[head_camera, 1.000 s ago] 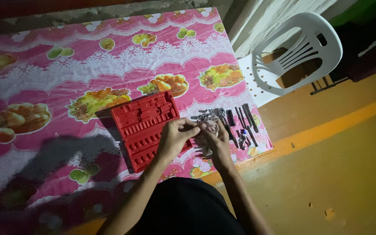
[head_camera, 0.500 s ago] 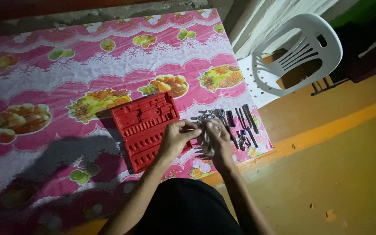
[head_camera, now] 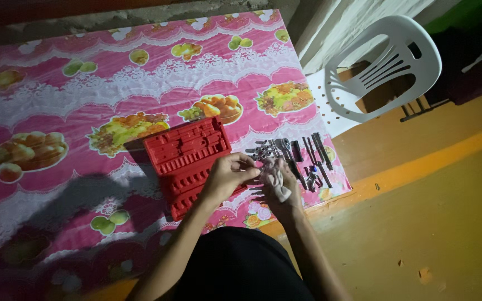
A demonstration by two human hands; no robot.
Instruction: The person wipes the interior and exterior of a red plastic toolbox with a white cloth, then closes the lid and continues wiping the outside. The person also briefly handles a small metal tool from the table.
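The left hand (head_camera: 227, 175) and the right hand (head_camera: 280, 187), fingers clamped on a white cloth (head_camera: 279, 187), meet at the desk (head_camera: 57, 111) edge, apparently wiping a small part, red tool case (head_camera: 188, 161) at 10 o'clock, loose metal tools (head_camera: 299, 156) at 2 o'clock.

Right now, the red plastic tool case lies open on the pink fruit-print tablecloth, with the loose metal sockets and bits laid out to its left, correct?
Not quite. The head view shows the red plastic tool case open on the pink fruit-print tablecloth, but the loose metal sockets and bits lie to its right, beyond both hands, near the white plastic chair.
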